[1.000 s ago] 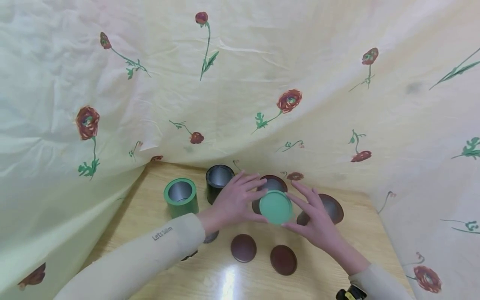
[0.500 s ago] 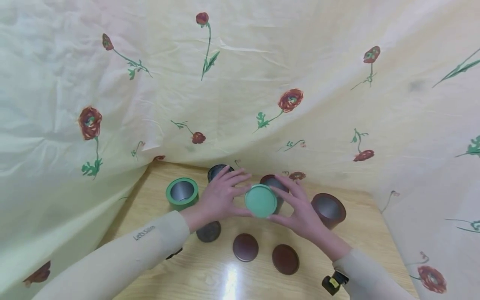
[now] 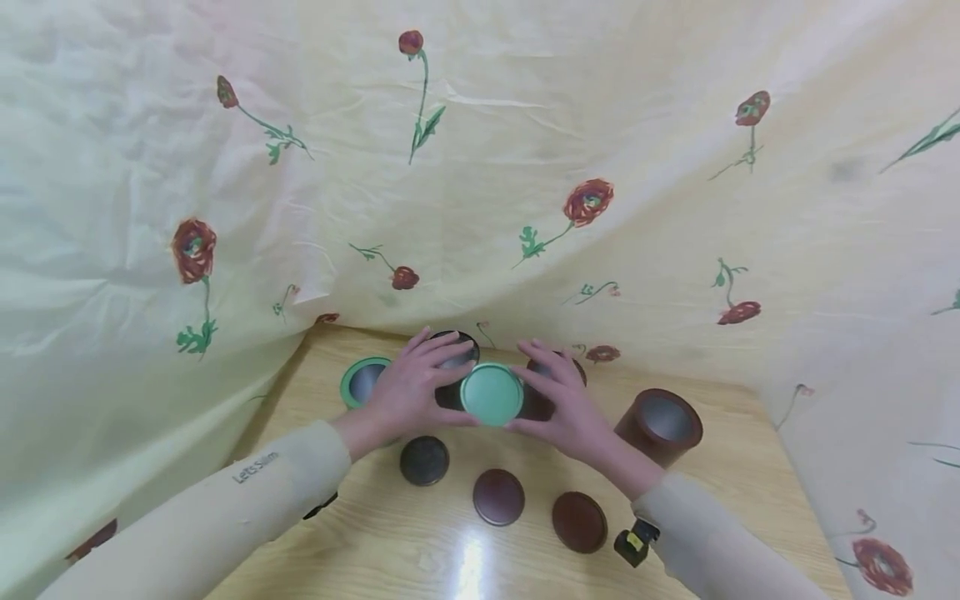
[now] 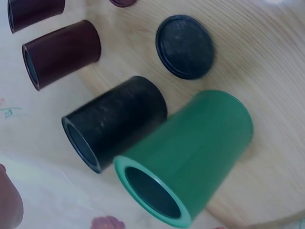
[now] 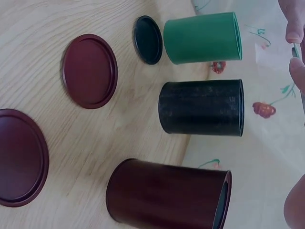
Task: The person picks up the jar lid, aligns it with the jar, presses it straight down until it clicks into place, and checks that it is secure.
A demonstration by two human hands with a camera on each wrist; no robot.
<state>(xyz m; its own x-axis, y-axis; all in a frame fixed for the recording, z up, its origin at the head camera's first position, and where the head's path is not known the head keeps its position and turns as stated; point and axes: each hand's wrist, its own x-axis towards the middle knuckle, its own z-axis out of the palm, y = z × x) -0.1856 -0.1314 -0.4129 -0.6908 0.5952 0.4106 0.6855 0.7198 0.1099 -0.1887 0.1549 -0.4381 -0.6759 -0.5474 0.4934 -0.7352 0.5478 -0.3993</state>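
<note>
Now, green lid (image 3: 492, 394): up off the worktop (image 3: 360, 542), between both hands, its round face toward the head camera.
Left hand (image 3: 412, 387): grip pinching the left edge of the lid, thumb below, fingers above.
Right hand (image 3: 566, 408): grip pinching the opposite edge in the same way.
Green can (image 4: 205, 148): upright, mouth open, at the left end of the row, partly behind the left hand in the head view.
Black can (image 4: 119, 119): upright and open, just beside the green one, with a gap between them.
Inner dark red can (image 4: 66, 55): partly hidden by the right hand in the head view.
Outer dark red can (image 3: 652, 429): upright, open, at the right end.
Loose lids: black lid (image 3: 424, 461), middle red lid (image 3: 498, 497) and right red lid (image 3: 580, 522), lying flat, apart, nearer the person.
Backdrop: flowered cloth (image 3: 480, 192) behind the cans.
</note>
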